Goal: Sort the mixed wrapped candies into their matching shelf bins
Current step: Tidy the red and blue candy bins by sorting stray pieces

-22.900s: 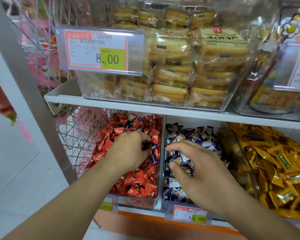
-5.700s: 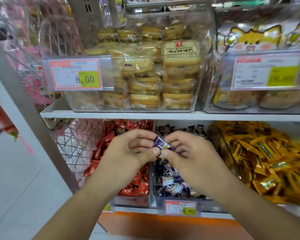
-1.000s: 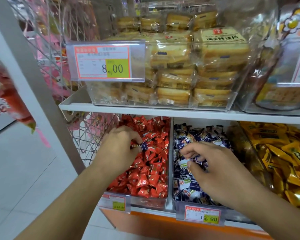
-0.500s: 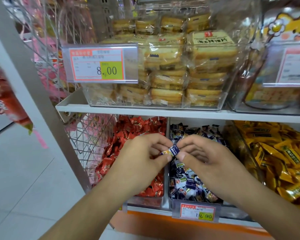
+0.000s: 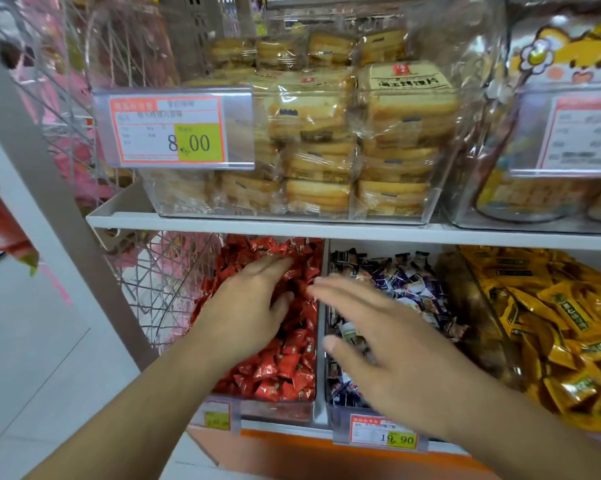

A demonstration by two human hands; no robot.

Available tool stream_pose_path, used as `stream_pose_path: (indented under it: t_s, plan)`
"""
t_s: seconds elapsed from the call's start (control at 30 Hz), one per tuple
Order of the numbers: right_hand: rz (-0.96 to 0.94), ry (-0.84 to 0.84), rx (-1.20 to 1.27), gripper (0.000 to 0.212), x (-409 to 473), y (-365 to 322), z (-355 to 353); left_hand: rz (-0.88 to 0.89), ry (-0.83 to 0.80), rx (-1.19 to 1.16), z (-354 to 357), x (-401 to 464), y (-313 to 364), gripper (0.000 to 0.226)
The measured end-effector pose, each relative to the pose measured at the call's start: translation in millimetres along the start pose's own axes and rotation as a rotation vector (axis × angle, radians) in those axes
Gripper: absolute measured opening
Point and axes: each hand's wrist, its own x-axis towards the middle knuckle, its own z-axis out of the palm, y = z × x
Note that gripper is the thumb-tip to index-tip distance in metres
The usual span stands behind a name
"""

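Lower shelf, three adjoining clear bins: red candies [image 5: 278, 362] at left, blue-and-white candies [image 5: 406, 282] in the middle, yellow packs [image 5: 548, 317] at right. The left hand [image 5: 247, 313] lies palm-down on the red candies, its fingers [image 5: 274, 265] extended and relaxed, gripping nothing visible; the right hand [image 5: 385, 348] is spread over the middle bin, its fingers [image 5: 330, 289] straight and slightly blurred, tips reaching the divider beside the red candies, holding nothing. Above, the upper shelf [image 5: 257, 225] carries a bin of wrapped toast slices [image 5: 361, 140] behind a price tag [image 5: 169, 129] reading 8.00.
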Motion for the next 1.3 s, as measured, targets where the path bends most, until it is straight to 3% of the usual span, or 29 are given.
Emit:
stream_pose_path:
  t_s: [0.1,0.23,0.5,0.67,0.77,0.87,0.97,1.17,1.3]
  plan:
    - [-0.077,-0.117,-0.022,0.054,6,-4,9,0.035,-0.111,0.118,8,0,-10,0.055]
    - [-0.083,-0.18,0.047,0.046,10,6,14,0.02,-0.031,0.195,2,-2,-18,0.04]
    - [-0.084,-0.201,0.074,0.044,8,7,14,-0.07,0.06,0.122,-15,-4,-14,0.016]
    - [-0.083,-0.194,0.056,0.043,8,5,11,-0.109,0.123,0.257,-9,6,-12,0.034]
    - [-0.084,-0.157,-0.028,0.045,7,4,13,-0.051,0.118,0.199,-6,17,-12,0.013]
    - [-0.085,-0.133,-0.062,0.045,8,3,15,0.022,0.023,0.073,-1,25,-15,0.027]
    - [-0.086,-0.14,-0.06,0.045,9,4,14,-0.006,-0.003,0.077,0,23,-22,0.022]
    - [-0.097,-0.126,-0.046,0.042,11,4,15,-0.111,0.027,0.116,-8,16,-32,0.012]
    - [-0.1,-0.11,-0.04,0.04,10,3,16,-0.051,0.094,0.04,-3,29,-30,0.017]
